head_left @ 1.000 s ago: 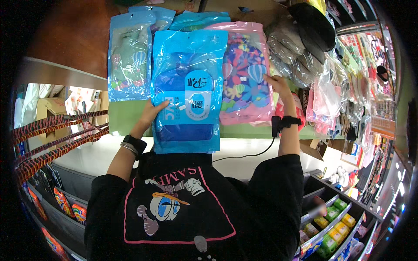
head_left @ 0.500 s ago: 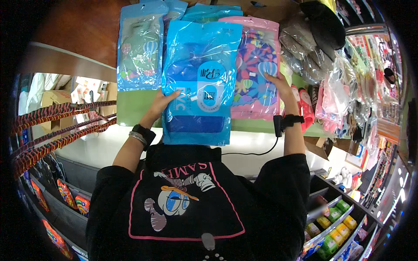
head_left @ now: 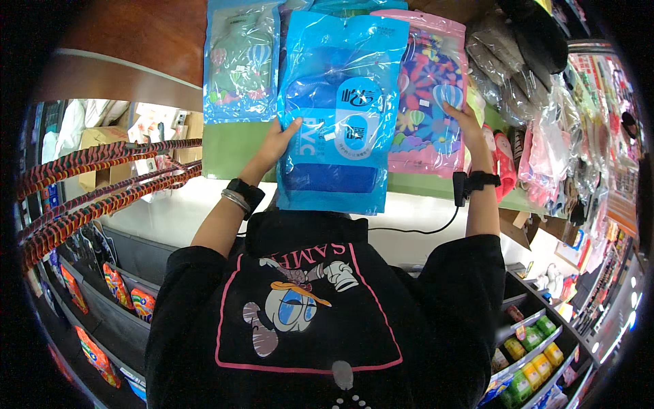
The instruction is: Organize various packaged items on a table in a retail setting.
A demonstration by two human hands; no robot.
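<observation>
Blue plastic pouch (head_left: 337, 109) hangs upright at twelve o'clock, left hand (head_left: 279, 140) fingers gripping its edge for steadiness, right hand (head_left: 458, 116) fingers spread flat on the pink floral pouch (head_left: 429, 82).

One head-worn fisheye view looks forward and down past the person's chest, close to the raised blue packet (head_left: 337, 109) and the wall of hanging packets (head_left: 422, 88).
</observation>
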